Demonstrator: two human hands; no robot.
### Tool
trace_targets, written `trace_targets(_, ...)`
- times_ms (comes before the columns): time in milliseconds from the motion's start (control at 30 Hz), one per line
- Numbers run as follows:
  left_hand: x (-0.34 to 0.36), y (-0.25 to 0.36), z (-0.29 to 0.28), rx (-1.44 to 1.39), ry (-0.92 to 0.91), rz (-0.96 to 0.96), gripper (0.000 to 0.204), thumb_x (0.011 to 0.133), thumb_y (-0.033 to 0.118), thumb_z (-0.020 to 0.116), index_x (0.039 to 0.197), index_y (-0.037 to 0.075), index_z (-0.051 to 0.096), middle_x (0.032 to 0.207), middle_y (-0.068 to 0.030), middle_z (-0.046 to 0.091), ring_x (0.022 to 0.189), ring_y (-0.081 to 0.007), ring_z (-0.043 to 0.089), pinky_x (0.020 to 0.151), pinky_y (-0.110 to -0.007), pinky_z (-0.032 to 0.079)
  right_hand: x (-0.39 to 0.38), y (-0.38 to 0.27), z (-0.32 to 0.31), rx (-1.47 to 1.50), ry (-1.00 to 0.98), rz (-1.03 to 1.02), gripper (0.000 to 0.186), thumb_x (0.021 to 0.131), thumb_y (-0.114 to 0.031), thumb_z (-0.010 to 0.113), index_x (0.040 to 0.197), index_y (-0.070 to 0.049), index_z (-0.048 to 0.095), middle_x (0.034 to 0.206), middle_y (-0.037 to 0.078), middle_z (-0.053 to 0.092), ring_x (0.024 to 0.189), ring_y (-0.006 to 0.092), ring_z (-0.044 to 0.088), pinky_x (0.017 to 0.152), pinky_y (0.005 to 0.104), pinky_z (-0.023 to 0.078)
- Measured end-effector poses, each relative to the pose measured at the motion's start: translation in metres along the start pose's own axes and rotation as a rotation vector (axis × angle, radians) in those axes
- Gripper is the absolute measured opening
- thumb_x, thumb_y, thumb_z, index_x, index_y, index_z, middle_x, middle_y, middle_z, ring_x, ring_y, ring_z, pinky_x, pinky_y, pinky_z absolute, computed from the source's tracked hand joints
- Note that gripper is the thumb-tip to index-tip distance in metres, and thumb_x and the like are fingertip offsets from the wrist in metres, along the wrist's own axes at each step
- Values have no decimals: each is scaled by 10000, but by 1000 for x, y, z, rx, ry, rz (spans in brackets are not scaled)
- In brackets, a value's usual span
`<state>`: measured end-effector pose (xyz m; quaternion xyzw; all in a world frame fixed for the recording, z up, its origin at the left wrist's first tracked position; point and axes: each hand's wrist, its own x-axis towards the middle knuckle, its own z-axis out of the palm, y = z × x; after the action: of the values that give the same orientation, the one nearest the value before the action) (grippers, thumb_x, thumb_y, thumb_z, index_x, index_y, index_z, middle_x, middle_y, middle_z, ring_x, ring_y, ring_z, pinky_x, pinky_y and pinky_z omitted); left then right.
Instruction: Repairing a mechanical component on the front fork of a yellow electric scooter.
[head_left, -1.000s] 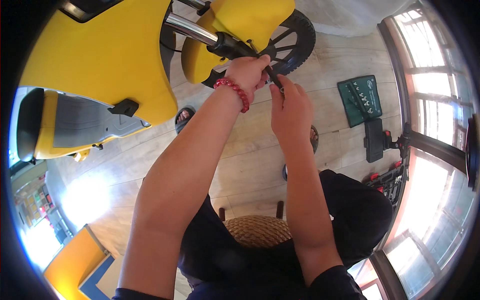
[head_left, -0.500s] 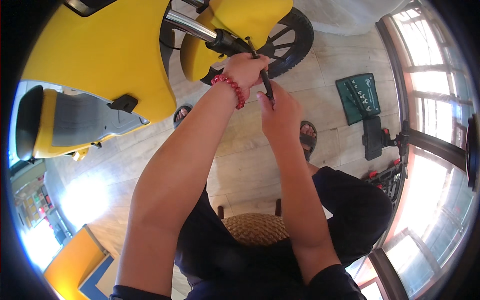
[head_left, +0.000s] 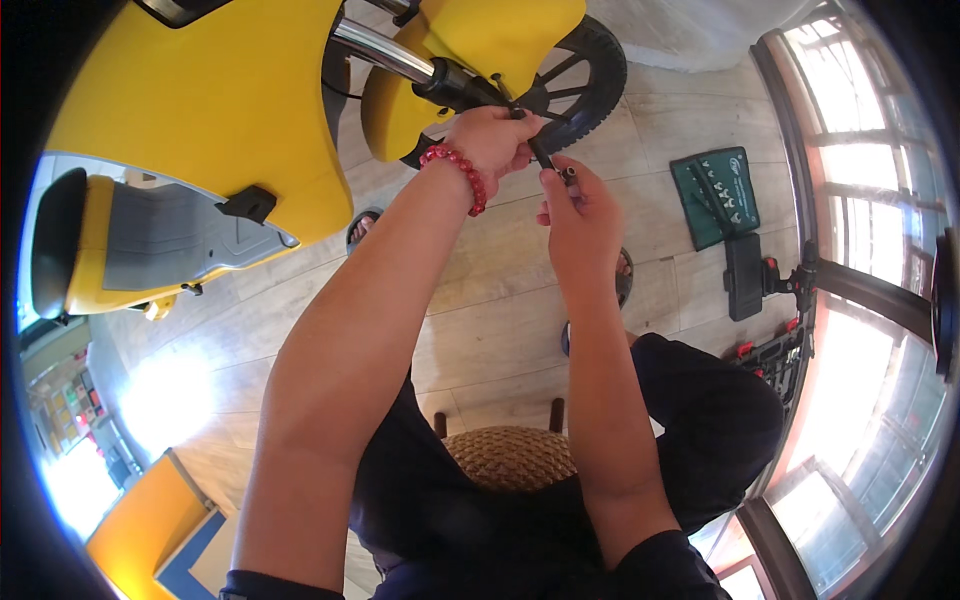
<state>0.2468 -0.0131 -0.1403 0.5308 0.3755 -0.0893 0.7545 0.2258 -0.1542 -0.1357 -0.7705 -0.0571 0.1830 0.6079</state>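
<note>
A slim black tool (head_left: 541, 152) is held slantwise between both hands, just below the lower end of a front fork (head_left: 385, 50) and beside a spoked black wheel (head_left: 606, 60). Its upper part is gripped by the left hand (head_left: 495, 140), whose thumb and fingers are closed about it (a red beaded bracelet (head_left: 470, 178) is worn at that wrist). Its lower part is pinched by the thumb and fingers of the right hand (head_left: 585, 210), where a round, hollow-looking tip is exposed. Whether the fork is also touched by the left hand cannot be told for sure, as the spot is covered by the fingers.

The upper left is filled by the broad panel of a yellow vehicle (head_left: 210, 110). On the wooden floor (head_left: 490, 300), to the right, a green pouch (head_left: 703, 225) is laid open, with silver wrenches (head_left: 728, 200) lined up in it; a black box (head_left: 744, 277) is set just beside its lower edge. A woven stool (head_left: 512, 460) is seen below, between dark-clothed legs (head_left: 710, 430).
</note>
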Motion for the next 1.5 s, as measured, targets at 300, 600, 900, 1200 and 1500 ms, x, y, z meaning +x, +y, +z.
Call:
trace_targets(300, 2, 2, -2, -30, -53, -22, 89, 838, 149, 599, 869, 74, 564, 806, 2, 567, 728, -121, 529, 647, -249, 452, -3, 3, -5, 823, -216, 415, 340, 907, -290, 485, 1020, 30, 515, 761, 117, 569, 656, 178, 566, 596, 283, 497)
trace_targets(600, -6, 3, 5, 22, 46, -12, 83, 809, 129, 635, 840, 107, 561, 781, 27, 573, 699, -97, 539, 625, -251, 462, -13, 4, 11, 855, -105, 540, 395, 906, -357, 468, 944, 29, 541, 765, 89, 588, 647, 151, 576, 563, 269, 497)
trace_targets(900, -8, 6, 2, -31, -39, 23, 67, 816, 45, 590, 834, 25, 528, 820, -77, 606, 705, -169, 607, 647, -292, 514, -6, -1, 7, 474, -135, 385, 327, 918, -305, 454, 915, 12, 535, 750, 83, 570, 642, 127, 562, 547, 267, 494)
trace_targets(1200, -5, 6, 1, -238, -73, -50, 95, 847, 20, 508, 933, -11, 483, 924, -140, 588, 815, -220, 596, 742, -330, 514, -3, -11, -5, 978, -125, 554, 225, 877, -152, 530, 998, 38, 540, 728, 68, 561, 602, 126, 546, 537, 254, 480)
trace_targets(1500, -3, 3, 1, 12, 5, -33, 60, 827, 60, 575, 883, 41, 565, 907, -39, 600, 806, -152, 577, 724, -289, 494, -8, -1, 6, 275, -14, 137, 316, 871, -194, 542, 1077, 44, 528, 729, 66, 569, 617, 115, 553, 570, 247, 492)
